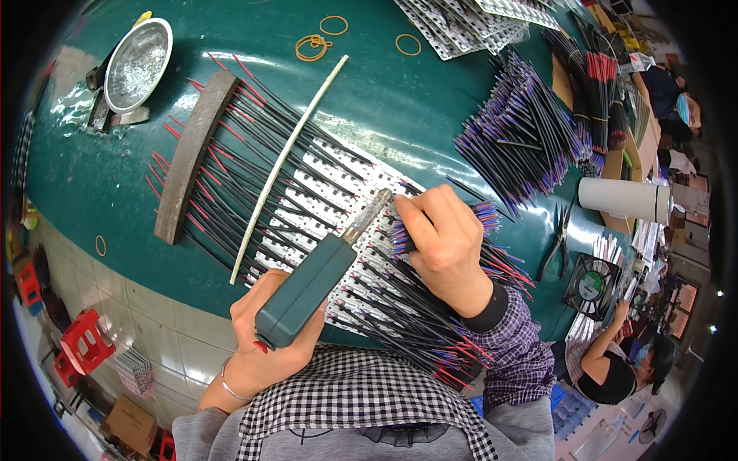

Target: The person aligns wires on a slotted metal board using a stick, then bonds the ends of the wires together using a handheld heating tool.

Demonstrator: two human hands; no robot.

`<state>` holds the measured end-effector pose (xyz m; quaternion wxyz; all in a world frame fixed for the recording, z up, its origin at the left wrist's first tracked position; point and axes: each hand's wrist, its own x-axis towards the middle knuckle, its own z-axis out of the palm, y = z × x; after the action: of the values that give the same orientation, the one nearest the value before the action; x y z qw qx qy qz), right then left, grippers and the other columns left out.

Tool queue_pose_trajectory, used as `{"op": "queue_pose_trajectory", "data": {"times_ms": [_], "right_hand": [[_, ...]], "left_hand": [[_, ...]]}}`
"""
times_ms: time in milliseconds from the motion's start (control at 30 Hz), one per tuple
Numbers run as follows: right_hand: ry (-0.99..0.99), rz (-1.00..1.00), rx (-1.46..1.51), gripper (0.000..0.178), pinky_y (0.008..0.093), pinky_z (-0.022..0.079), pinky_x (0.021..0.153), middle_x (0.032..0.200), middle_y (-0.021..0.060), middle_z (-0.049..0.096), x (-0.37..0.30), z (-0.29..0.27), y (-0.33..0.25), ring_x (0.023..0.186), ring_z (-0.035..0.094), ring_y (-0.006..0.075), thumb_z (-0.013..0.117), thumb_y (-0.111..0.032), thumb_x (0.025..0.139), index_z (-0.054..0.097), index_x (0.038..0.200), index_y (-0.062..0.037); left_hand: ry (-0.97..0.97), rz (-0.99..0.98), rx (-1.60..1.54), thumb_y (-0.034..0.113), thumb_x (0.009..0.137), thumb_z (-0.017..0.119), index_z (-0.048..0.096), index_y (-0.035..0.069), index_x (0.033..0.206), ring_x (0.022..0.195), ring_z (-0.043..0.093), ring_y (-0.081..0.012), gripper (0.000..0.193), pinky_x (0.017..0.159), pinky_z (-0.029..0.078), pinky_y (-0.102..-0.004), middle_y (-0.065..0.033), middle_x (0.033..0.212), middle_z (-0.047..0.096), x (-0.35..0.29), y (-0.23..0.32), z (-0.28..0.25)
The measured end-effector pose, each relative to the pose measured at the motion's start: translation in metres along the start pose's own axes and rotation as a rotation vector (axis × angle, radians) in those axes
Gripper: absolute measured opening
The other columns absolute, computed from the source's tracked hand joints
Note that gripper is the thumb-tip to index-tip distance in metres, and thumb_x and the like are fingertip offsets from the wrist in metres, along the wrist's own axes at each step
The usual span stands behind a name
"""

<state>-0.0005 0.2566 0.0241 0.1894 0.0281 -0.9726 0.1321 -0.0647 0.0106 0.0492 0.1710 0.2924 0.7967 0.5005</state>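
Green table (377, 84), silvery bowl (156, 40) (contents unclear), left hand (257, 357) gripping soldering iron (307, 288), right hand (446, 242) clasping wires (400, 237)

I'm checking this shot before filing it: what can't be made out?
Head view: most of the grip of the green tool, hidden by the left hand.
Head view: middle of the wires in the right hand, hidden by its fingers.
Head view: far end of the white panel stack, cut off by the upper edge.
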Motion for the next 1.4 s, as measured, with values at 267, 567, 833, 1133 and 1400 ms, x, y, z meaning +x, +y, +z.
{"op": "queue_pose_trajectory", "data": {"times_ms": [267, 567, 833, 1133, 1400], "right_hand": [[-0.025, -0.022, -0.019, 0.027, 0.0334, 0.043, 0.061, 0.083, 0.0069, 0.051, 0.0, 0.0, 0.001, 0.077, 0.055, 0.0218, 0.064, -0.007, 0.074, 0.067, 0.099, 0.0032], [-0.029, -0.024, -0.051, 0.025, 0.0333, 0.042, 0.061, 0.083, 0.0065, 0.051, 0.001, 0.0, -0.002, 0.078, 0.056, 0.0215, 0.065, -0.007, 0.074, 0.068, 0.097, 0.0027], [0.001, -0.015, -0.023, 0.025, 0.0334, 0.042, 0.059, 0.081, 0.0064, 0.051, -0.001, 0.002, -0.003, 0.076, 0.056, 0.0217, 0.067, -0.006, 0.074, 0.068, 0.098, 0.0021], [0.026, -0.057, -0.077, 0.023, 0.0332, 0.041, 0.059, 0.08, 0.0067, 0.052, -0.003, 0.006, -0.005, 0.076, 0.056, 0.0214, 0.067, -0.005, 0.075, 0.068, 0.096, 0.0037], [0.025, -0.088, -0.113, 0.023, 0.0335, 0.041, 0.06, 0.081, 0.0069, 0.053, -0.001, 0.006, -0.007, 0.076, 0.056, 0.022, 0.065, -0.007, 0.073, 0.067, 0.093, 0.0037]], "left_hand": [[0.015, -0.002, -0.008, -0.006, 0.074, 0.077, 0.071, -0.005, 0.089, 0.061, 0.058, -0.0177, 0.017, 0.056, 0.046, -0.0286, -0.0099, 0.077, 0.062, 0.0, 0.0, 0.001], [0.062, -0.046, -0.047, -0.006, 0.075, 0.075, 0.071, -0.006, 0.092, 0.06, 0.06, -0.0175, 0.017, 0.055, 0.048, -0.028, -0.0117, 0.08, 0.064, -0.008, -0.001, -0.002], [-0.001, -0.041, -0.026, -0.007, 0.075, 0.075, 0.071, -0.006, 0.093, 0.063, 0.062, -0.0179, 0.018, 0.059, 0.049, -0.0282, -0.0118, 0.081, 0.064, -0.007, 0.001, -0.003], [-0.001, -0.027, -0.01, -0.007, 0.074, 0.076, 0.07, -0.005, 0.09, 0.066, 0.063, -0.0176, 0.017, 0.06, 0.049, -0.0282, -0.0107, 0.082, 0.064, -0.006, 0.001, -0.003], [-0.004, -0.104, -0.065, -0.006, 0.074, 0.076, 0.069, -0.006, 0.088, 0.06, 0.06, -0.0189, 0.016, 0.056, 0.047, -0.0294, -0.0098, 0.077, 0.063, -0.004, 0.004, -0.005]]}}
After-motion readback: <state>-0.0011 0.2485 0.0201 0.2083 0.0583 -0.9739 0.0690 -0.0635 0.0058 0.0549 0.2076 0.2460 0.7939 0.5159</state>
